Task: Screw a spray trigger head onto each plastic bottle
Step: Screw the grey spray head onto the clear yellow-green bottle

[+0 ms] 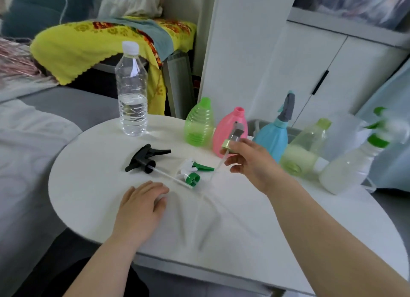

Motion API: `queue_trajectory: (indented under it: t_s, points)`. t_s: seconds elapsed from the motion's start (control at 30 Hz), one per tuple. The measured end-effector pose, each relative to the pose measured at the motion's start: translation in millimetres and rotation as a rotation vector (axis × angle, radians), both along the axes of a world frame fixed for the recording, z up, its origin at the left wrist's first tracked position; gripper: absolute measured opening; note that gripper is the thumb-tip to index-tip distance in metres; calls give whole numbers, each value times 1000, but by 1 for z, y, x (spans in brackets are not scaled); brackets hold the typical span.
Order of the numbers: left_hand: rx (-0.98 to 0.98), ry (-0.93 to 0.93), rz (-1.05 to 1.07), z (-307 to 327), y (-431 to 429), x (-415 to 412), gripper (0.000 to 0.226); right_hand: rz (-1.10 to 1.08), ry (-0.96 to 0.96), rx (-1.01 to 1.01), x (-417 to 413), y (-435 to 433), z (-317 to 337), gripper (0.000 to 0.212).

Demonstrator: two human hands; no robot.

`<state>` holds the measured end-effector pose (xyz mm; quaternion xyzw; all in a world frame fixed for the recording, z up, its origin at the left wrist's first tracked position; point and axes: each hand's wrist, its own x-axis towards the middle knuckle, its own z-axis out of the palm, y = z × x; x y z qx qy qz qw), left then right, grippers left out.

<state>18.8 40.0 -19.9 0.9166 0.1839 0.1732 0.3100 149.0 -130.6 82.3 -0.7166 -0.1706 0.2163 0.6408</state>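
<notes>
I take the white round table as my reference. Nearest its front edge, my left hand lies palm down on the tabletop, fingers loosely spread and clamped on nothing.

Just beyond that hand, at the table's centre, two loose heads lie on the surface: a black spray trigger head on its side with a clear dip tube running out toward the front, and beside it, to the right, a green-and-white spray trigger head, also on its side. The black head's tube reaches up against the green collar.

To the right of these, my right hand is raised above the table, fingers pinched on a grey trigger head with a pale green collar; its dip tube hangs down toward the tabletop.

Directly behind that head, toward the table's far edge, stands the pink bottle, neck uncapped. To its left stands a green bottle, also without a head. Further left, near the far rim, a clear water bottle stands upright with a white cap.

At the table's far right, a blue bottle carries a grey sprayer, a pale yellow-green bottle has no head that I can make out, and a white bottle wears a green-and-white sprayer, blurred.
</notes>
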Motion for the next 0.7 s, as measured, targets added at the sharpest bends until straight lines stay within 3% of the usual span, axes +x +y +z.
queue_trajectory:
  t_s: [0.2,0.33,0.47,0.57,0.7]
  points:
    - [-4,21,1,11,-13,-4,26,-33,47,195,-6,-67,3,14]
    - [-30,-88,20,27,-39,-5,19,-117,77,297,-8,-116,-5,13]
    - [1,-159,-92,44,-77,7,15,-256,160,411,-11,-162,-26,8]
    - [44,-202,-187,58,-107,23,13,-341,223,492,-13,-190,-46,20]
    - [-4,-265,-362,76,-149,56,11,-510,284,589,-7,-221,-63,7]
